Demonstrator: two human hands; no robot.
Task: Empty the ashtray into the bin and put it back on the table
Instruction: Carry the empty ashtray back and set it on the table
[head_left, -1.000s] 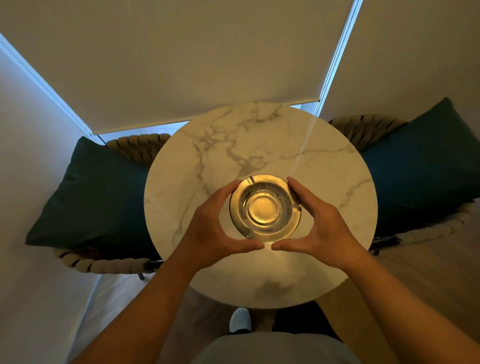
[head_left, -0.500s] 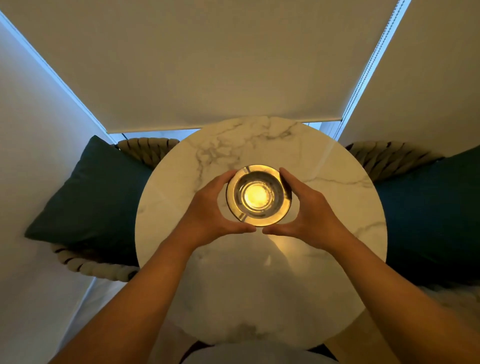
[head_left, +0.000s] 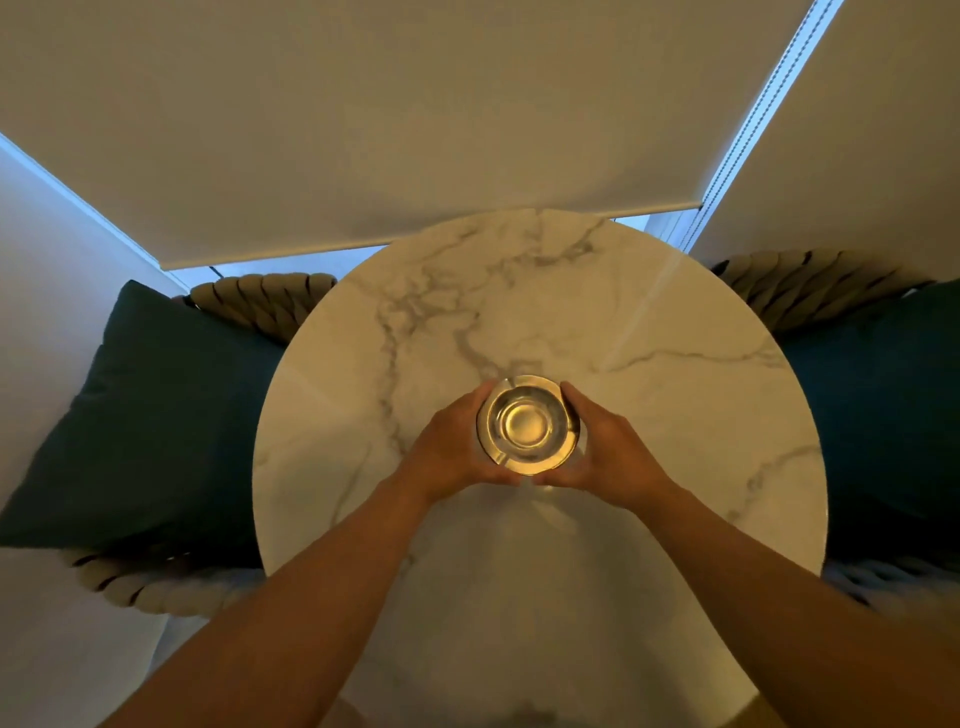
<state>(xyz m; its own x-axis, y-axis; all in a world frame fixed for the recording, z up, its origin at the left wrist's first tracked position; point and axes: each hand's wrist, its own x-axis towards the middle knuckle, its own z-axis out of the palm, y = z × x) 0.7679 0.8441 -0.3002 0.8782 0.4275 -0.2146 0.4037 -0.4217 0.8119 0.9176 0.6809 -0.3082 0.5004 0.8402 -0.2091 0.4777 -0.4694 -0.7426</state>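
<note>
While both hands cup ashtray at tabletop centre, left hand and right hand fingers pressed round rim. Bowl looks empty; judged put-back step. Next: release gently.

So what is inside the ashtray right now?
The ashtray, cupped by the left hand and right hand, shows only a bare shiny bowl; no ash or butts visible. Its underside is hidden.

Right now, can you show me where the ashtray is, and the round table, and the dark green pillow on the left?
ashtray (head_left: 527, 425), head view, centre of its shiny bowl.
round table (head_left: 649, 415), head view, bare marble right of the hands.
dark green pillow (head_left: 156, 415), head view, middle of its fabric.
</note>
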